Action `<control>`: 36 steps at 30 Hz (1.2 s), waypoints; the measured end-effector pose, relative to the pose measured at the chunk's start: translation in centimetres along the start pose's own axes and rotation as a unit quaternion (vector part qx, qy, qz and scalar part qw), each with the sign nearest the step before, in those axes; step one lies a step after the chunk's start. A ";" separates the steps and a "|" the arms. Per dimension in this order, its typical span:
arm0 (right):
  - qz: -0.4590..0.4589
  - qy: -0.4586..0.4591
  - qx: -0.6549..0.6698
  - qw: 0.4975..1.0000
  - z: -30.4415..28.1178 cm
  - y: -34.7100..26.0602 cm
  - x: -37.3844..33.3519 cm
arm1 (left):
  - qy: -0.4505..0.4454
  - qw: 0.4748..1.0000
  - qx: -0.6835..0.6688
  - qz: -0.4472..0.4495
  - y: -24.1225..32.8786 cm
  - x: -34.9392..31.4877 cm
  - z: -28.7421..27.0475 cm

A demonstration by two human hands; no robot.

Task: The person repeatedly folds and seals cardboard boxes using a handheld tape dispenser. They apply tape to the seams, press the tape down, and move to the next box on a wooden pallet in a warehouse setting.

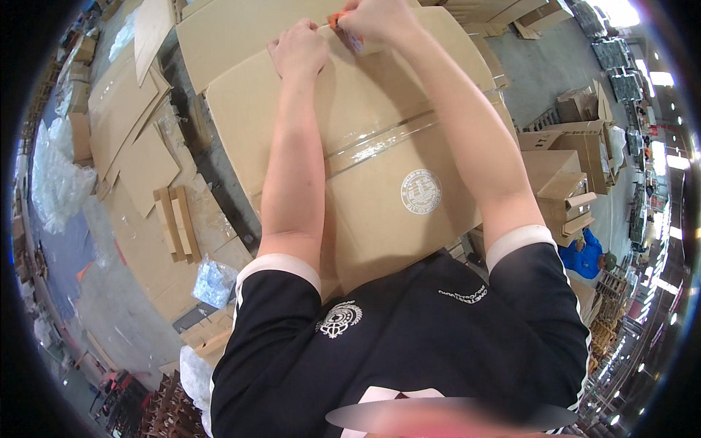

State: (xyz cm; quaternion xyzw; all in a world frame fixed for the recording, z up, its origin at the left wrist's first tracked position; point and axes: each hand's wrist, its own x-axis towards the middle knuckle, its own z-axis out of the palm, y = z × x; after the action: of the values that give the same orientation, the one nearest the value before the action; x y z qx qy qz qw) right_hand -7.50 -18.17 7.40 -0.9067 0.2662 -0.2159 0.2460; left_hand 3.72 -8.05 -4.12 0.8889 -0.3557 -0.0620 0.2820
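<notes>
Two-handed at the far side of the carton (369, 212), probably taping, with right hand (376, 22) gripping an orange tape dispenser (340, 25), left hand (301, 50) bent, hold unclear, next needing a steady pull.

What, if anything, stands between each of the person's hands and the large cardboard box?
Nothing visible stands between the left hand and the large cardboard box; that hand appears to rest near its far edge. At the right hand, only the orange tool it holds, apparently a tape dispenser, comes between.
</notes>
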 end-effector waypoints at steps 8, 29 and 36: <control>0.008 -0.086 -0.231 0.969 2.1 2.2 4.4 | 0.031 0.999 0.007 0.003 -0.3 0.2 1.2; 0.152 -0.253 -0.194 0.935 -0.6 -1.6 4.9 | 0.056 0.998 -0.024 -0.001 0.1 -0.6 1.1; 0.155 -0.271 -0.210 0.926 -2.0 -2.2 1.6 | 0.045 0.897 -0.441 0.000 -0.4 1.2 2.8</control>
State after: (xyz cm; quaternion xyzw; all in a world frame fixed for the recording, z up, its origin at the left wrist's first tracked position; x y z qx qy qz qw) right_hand -6.46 -18.15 10.62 -0.9090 0.3657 0.1401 0.1428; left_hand 3.96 -9.91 -6.51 0.6755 -0.2786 -0.1720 0.6607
